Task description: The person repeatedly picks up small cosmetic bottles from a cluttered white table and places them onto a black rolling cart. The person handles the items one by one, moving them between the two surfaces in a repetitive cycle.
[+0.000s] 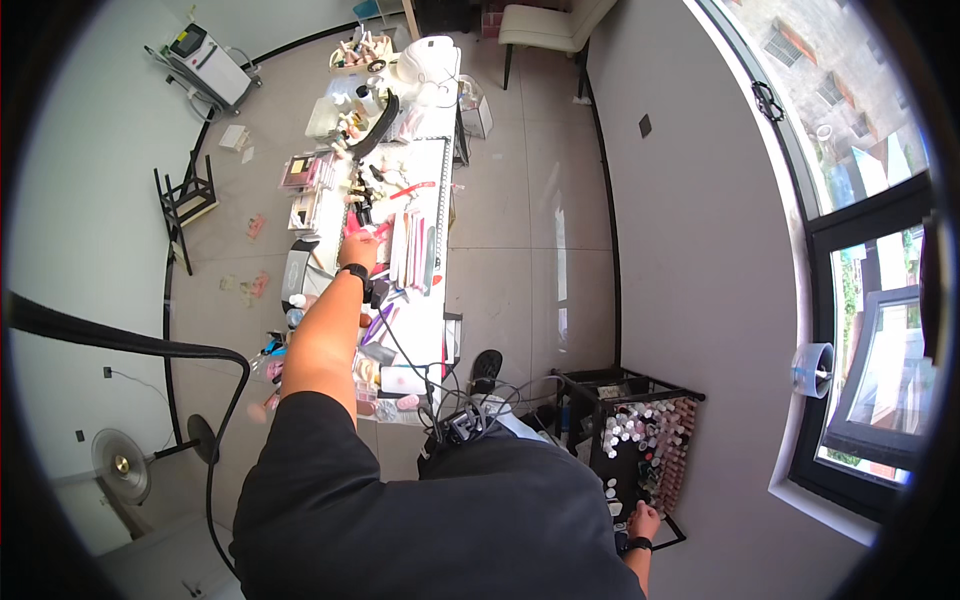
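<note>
My left hand reaches out over a long white table crowded with nail supplies. Its fingers meet a pink item; whether they grip it is too small to tell. Just beyond the fingers lie dark bottles, and to their right is a row of nail files. Far to the right and low, my right hand is at the edge of a black rack cart holding many nail polish bottles. Its fingers look curled, and what they hold, if anything, cannot be made out.
Cables tangle at the table's near end, close to my body. A black basket tray and a white nail lamp stand farther along. An upturned stool and a wheeled machine are at left; a window is at right.
</note>
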Tool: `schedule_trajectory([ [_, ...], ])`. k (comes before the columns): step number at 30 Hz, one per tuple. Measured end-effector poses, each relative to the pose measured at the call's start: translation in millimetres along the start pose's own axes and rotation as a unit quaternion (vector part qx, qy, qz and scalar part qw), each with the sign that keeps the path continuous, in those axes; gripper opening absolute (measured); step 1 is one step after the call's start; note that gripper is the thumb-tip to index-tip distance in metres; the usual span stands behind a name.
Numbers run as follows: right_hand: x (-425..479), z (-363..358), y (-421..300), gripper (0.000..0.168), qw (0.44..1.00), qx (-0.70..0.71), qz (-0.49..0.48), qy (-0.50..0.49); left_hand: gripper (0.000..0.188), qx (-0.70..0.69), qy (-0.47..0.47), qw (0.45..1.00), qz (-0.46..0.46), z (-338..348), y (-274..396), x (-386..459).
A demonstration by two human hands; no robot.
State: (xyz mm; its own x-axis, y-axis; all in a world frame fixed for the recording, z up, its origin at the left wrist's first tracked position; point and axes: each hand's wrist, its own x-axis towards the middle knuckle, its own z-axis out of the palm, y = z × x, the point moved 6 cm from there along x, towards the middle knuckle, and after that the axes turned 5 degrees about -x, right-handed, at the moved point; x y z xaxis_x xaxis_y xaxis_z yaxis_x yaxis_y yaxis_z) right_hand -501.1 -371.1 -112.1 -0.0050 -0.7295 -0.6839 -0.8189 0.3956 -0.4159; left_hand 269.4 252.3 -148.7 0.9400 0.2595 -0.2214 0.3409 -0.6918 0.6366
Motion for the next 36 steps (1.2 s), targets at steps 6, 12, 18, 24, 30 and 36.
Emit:
schedule_trajectory([
  [6,-37.0,-12.7,-26.2,0.020,0.998,-0.027,-0.021,0.044,0.026,0.094,0.046,0.994,0.020,10.0,19.8,39.7],
  [12,-68.6,-13.2,-49.0,0.017,0.998,-0.037,0.008,0.056,0.023,0.146,0.050,0.985,-0.070,3.1,13.8,59.3],
  [18,-82.0,-5.9,-42.4,0.016,0.996,-0.041,0.020,0.071,0.025,0.163,0.061,0.973,-0.152,-12.3,35.2,51.9],
  [24,-73.4,-2.6,-46.8,0.015,0.997,-0.049,0.011,0.061,0.030,0.163,0.079,0.972,-0.149,-19.6,27.4,53.8],
  [30,-66.8,1.4,-47.8,0.016,0.997,-0.045,-0.010,0.056,0.027,0.047,0.106,0.977,-0.180,-9.7,-25.8,76.9],
  [36,-53.4,12.3,-61.4,0.015,0.997,-0.024,-0.061,0.037,0.031,0.016,0.138,0.981,-0.135,-43.4,-33.0,67.5],
])
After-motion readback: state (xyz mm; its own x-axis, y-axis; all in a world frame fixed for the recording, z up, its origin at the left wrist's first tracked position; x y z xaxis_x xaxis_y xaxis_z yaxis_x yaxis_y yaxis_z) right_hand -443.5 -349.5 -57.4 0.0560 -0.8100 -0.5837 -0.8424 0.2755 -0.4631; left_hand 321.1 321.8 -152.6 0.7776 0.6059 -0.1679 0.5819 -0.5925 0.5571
